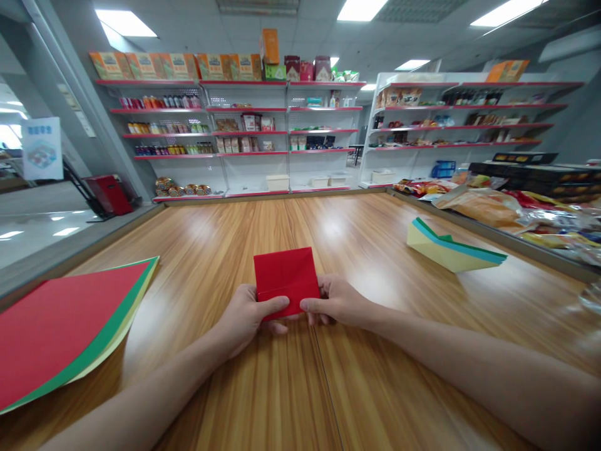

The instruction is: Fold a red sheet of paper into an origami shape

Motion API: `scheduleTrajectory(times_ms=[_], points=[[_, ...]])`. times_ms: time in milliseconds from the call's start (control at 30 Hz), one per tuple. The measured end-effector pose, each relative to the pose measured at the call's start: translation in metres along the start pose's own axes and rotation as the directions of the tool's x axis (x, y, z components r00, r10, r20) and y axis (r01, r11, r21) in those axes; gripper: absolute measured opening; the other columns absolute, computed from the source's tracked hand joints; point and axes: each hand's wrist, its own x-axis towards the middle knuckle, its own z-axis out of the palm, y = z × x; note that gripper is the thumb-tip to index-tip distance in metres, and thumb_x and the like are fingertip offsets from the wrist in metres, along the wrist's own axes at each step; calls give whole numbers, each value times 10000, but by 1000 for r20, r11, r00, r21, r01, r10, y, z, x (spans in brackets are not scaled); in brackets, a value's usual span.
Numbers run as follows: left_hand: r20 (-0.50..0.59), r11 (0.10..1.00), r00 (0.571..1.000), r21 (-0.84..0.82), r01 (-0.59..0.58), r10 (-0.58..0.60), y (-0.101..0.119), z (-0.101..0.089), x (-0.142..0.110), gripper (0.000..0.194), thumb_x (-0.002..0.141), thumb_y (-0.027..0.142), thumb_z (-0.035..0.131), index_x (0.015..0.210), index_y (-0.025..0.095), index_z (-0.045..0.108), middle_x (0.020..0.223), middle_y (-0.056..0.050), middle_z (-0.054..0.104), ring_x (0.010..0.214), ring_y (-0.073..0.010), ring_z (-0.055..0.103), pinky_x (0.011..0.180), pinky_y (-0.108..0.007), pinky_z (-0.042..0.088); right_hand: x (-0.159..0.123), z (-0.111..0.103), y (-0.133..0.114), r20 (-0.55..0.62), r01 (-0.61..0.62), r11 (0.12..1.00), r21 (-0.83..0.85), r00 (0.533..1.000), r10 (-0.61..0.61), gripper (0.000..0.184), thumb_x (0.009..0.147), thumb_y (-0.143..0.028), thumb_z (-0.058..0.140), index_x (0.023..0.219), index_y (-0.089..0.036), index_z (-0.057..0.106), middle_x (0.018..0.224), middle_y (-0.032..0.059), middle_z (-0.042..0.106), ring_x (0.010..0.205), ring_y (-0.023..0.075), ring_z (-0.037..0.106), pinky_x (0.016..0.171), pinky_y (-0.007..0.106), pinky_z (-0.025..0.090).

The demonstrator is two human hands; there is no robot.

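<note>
A folded piece of red paper (285, 272) is held up just above the wooden table, roughly square, with crease lines across its face. My left hand (256, 313) grips its lower left edge, thumb on the front and fingers behind. At the lower right edge, my right hand (335, 300) pinches it the same way, the thumb tips a little apart. The backs of the fingers' grip are partly hidden by the paper. Off to the right rests a folded paper boat (453, 250) in yellow, blue and green. Stacked sheets of coloured paper (70, 319), red on top, lie at the left.
The wooden table (225, 232) has a raised rim. Bagged snacks (488, 207) and black boxes (530, 178) are beyond its right edge. Stocked shelves (248, 131) stand behind it. A red hand truck (110, 194) and a sign (42, 150) are at the left.
</note>
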Motion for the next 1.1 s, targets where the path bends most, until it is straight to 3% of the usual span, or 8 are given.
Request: scheduleTrajectory(times_ms=[200, 367, 500, 633, 733, 967, 1033, 1100], points=[[2, 996, 999, 84, -43, 43, -2, 2, 0, 329, 761, 268, 708, 1006, 50, 673, 961, -190, 695, 823, -296, 689, 470, -239, 563, 0, 1, 1, -41, -37, 999, -32, 999, 36, 297, 800, -411, 601, 788, -115, 588, 563, 18, 613, 355, 54, 442, 329, 154, 320], [23, 1000, 1000, -21, -9, 9, -2, -1, 2, 333, 750, 271, 722, 990, 45, 675, 964, -199, 692, 780, -287, 697, 428, -213, 538, 1, -2, 12, -4, 10, 999, 50, 1000, -9, 440, 888, -531, 444, 861, -111, 571, 572, 30, 627, 346, 58, 459, 319, 148, 319], [41, 998, 999, -50, 38, -36, 0, -2, 3, 356, 758, 260, 718, 1040, 50, 660, 998, -203, 684, 792, -277, 696, 441, -205, 544, 1, -3, 12, 1, -11, 999, 48, 1000, 11, 453, 876, -551, 460, 838, -114, 570, 590, 40, 642, 355, 66, 471, 323, 159, 328], [39, 997, 998, -51, 54, -52, 3, -2, 3, 384, 772, 259, 704, 1094, 60, 637, 1029, -200, 677, 791, -257, 697, 459, -192, 546, 2, 0, 7, -180, 31, 999, -30, 983, -36, 471, 878, -546, 459, 717, -119, 573, 525, 4, 564, 393, 66, 449, 357, 171, 309], [49, 998, 997, -28, 62, -60, 4, -2, 3, 392, 768, 274, 704, 1083, 51, 637, 1021, -207, 677, 778, -259, 699, 444, -185, 537, 4, 1, 3, -320, 78, 996, -44, 943, -88, 410, 871, -512, 497, 808, -121, 604, 545, -20, 524, 415, 59, 396, 379, 183, 285], [72, 998, 996, 34, 56, -58, 2, 1, 2, 386, 750, 332, 709, 985, 29, 665, 889, -217, 698, 695, -271, 702, 371, -176, 478, 4, -4, 2, -350, 53, 998, 16, 936, -44, 415, 791, -525, 581, 674, -127, 578, 535, -11, 493, 451, 74, 391, 394, 203, 272], [13, 999, 999, 0, 48, -48, 2, 3, 2, 366, 740, 333, 719, 925, 21, 673, 808, -202, 703, 611, -232, 688, 391, -190, 485, 4, -4, 2, -359, 36, 998, 58, 933, -12, 402, 782, -514, 594, 643, -138, 559, 522, -17, 484, 439, 72, 389, 381, 200, 258], [-122, 997, 992, -79, -7, -3, 3, 6, 2, 340, 736, 321, 727, 907, 32, 671, 823, -182, 706, 617, -203, 677, 479, -227, 530, 4, -4, 2, -373, 28, 996, 84, 928, 5, 382, 778, -489, 609, 627, -142, 553, 505, -19, 491, 430, 71, 402, 377, 195, 256]])
